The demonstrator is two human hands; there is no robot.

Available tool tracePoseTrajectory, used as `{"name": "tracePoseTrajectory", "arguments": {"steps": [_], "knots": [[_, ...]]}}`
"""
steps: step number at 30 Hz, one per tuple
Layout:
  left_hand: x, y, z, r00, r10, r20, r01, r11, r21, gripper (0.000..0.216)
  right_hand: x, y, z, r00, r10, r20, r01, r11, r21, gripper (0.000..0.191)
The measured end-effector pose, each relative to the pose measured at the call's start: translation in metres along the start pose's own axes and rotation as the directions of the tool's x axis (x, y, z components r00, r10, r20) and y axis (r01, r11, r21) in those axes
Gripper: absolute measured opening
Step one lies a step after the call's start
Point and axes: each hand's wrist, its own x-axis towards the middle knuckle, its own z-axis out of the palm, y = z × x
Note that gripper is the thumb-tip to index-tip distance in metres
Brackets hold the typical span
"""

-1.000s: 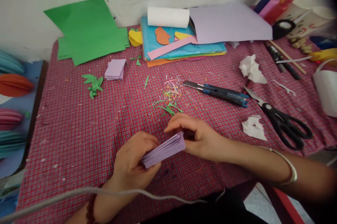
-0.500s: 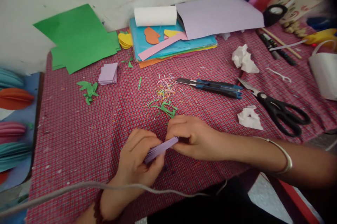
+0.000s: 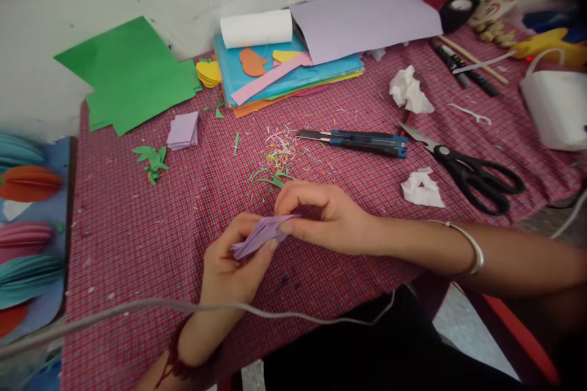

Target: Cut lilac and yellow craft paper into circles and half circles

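Observation:
Between both hands is a small stack of purple paper [image 3: 260,235], tilted above the checked cloth. My left hand [image 3: 232,265] pinches its left end, thumb in front and fingers behind. My right hand [image 3: 330,218] grips the right end between thumb and fingers, which hide part of it. Just beyond the fingers lie green paper scraps [image 3: 276,181] and a heap of thin coloured shavings [image 3: 280,149]. A second stack of purple paper squares [image 3: 183,130] rests farther left on the table.
A utility knife [image 3: 353,141] with its blade out and black-handled scissors [image 3: 479,174] lie right of centre. Crumpled white paper [image 3: 409,90] is near them. Green sheets [image 3: 131,82] and a blue packet [image 3: 257,82] line the wall. A white cable [image 3: 220,307] crosses in front.
The purple stack has turned from edge-on to show more of its broad face. My right hand's thumb now presses on its front. The whole view has shifted slightly.

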Motion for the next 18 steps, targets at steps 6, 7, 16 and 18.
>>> {"name": "tracePoseTrajectory", "arguments": {"steps": [6,7,16,18], "knots": [[0.006,0.001,-0.005,0.979,0.198,0.051,-0.201,0.887,0.417,0.023,-0.001,-0.006,-0.01,0.969,-0.214,0.124,0.247,0.862,-0.443,0.01],[0.006,0.001,-0.007,0.974,0.221,0.043,-0.218,0.874,0.434,0.026,-0.001,-0.007,-0.01,0.967,-0.213,0.14,0.254,0.832,-0.494,0.011],[0.0,0.008,-0.02,0.974,0.221,-0.043,-0.198,0.931,0.308,0.019,-0.001,-0.008,-0.015,0.987,-0.129,0.101,0.161,0.868,-0.47,0.006],[0.001,0.009,-0.021,0.973,0.215,-0.089,-0.182,0.942,0.281,0.016,-0.001,-0.005,-0.017,0.988,-0.116,0.098,0.149,0.865,-0.479,0.003]]}}
